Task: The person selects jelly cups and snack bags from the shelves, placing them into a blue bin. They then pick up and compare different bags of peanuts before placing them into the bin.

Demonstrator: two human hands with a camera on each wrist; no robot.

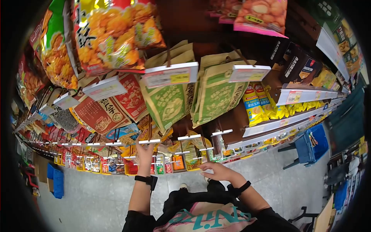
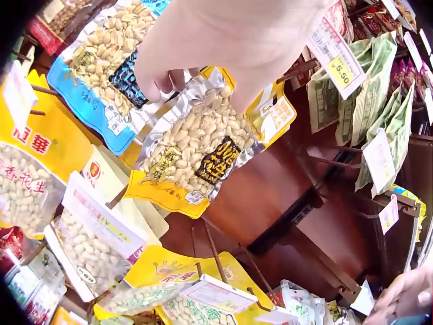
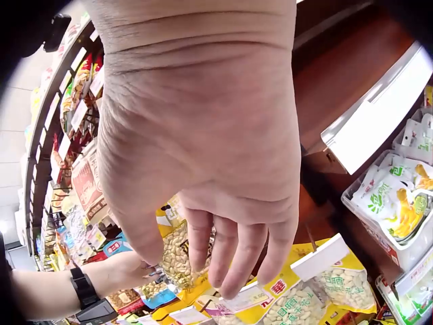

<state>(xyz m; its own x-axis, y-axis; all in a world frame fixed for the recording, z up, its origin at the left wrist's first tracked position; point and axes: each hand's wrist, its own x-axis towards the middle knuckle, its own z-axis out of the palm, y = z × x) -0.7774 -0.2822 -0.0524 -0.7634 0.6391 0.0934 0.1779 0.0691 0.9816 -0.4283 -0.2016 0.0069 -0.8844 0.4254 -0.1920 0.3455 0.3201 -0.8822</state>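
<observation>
Pinching the top of a silver-and-yellow peanut packet (image 2: 196,152) hanging on a display-rack peg, the left hand (image 1: 143,151) reaches up; the right hand (image 1: 216,171) hovers nearby, fingers relaxed, empty.

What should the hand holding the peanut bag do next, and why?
Probably draw the peanut bag gently outward along its peg. The left hand already has a grip on the bag's top edge, and the bag hangs in front of other packs on the display. The right hand hovers lower down, fingers relaxed and holding nothing, so it could steady the bag once it comes free.
</observation>
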